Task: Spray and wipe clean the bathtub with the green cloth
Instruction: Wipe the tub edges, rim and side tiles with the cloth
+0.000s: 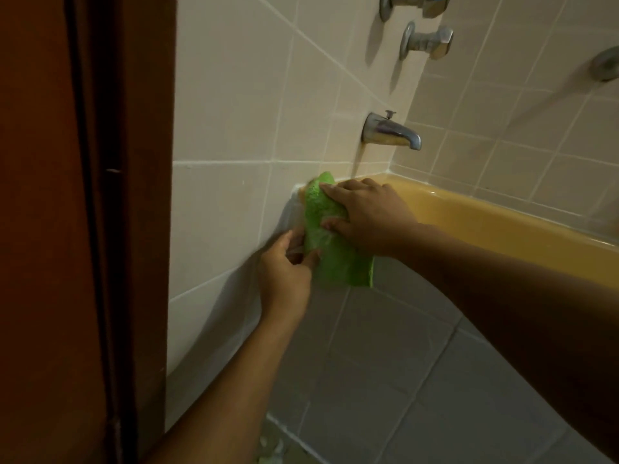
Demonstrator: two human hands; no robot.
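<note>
The wiping looks under way but far from finished. The green cloth (330, 249) sits near the middle of the view, draped over the near end of the bathtub (485, 222) where its rim meets the tiled wall (227, 112). Only that corner is being touched. The long rim running off toward 3 o'clock and the inside of the tub, mostly hidden, appear still to be done. No spray bottle is in view, so whether spraying has happened cannot be told.

The right hand (368, 212) lies over the upper part of the cloth, its fingers (335, 189) fairly straight and pressing it against the rim. The left hand (288, 266), at 7 o'clock from the cloth, has its fingers (296, 237) curled and pinching the cloth's lower edge.

The cloth is bright green and nubbly — a fuzzy, soft weave that folds and hangs loosely. The tub is a smooth, glossy mustard yellow with a rounded lip. At 1 o'clock a dull chrome spout (390, 132) juts from the wall, and two metal valve handles (427, 41) sit higher up. The wall tiles are cream and slick with pale grout, and grey matte tiles cover the floor (385, 363) at 6 o'clock. A dark reddish wooden door frame (83, 229) fills 9 o'clock.
</note>
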